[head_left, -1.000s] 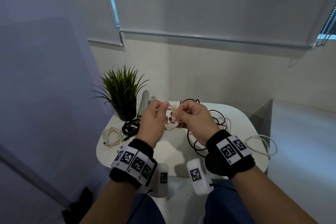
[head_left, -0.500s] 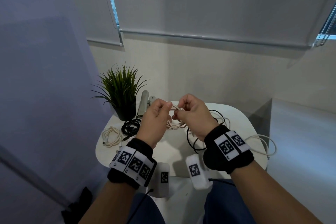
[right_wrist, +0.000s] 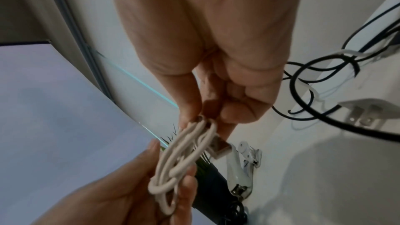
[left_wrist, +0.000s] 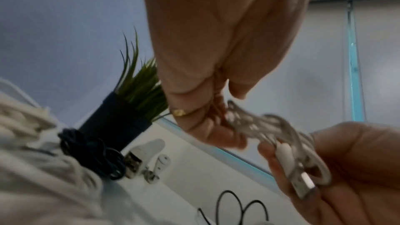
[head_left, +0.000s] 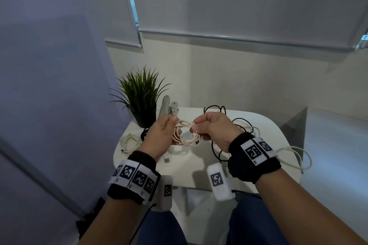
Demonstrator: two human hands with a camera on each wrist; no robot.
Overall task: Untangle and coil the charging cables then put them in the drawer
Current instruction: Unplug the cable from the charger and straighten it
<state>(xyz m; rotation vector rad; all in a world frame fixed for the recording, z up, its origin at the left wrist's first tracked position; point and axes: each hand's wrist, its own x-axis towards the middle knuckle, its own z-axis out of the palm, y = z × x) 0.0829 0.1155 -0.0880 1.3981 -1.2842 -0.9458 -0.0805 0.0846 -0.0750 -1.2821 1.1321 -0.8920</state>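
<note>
Coil of white cable (head_left: 186, 133) hung between hands, long axis 9–3 o'clock; left hand (head_left: 159, 137) and right hand (head_left: 214, 129) fingers pinched opposite ends, w/ USB plug (right_wrist: 218, 149) loose nr right fingers.

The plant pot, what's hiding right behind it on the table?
Beside and behind the plant pot stands a pale clip-like gadget near the wall. Whatever is directly behind the pot is covered by it and the left hand.

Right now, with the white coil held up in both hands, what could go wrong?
1. The white coil is only pinched at its two ends by the left hand and right hand; its USB plug sticks out loose, so the loops may spring open.
2. The black cable lies tangled with a loose white cable overhanging the table edge; it may slide off.
</note>
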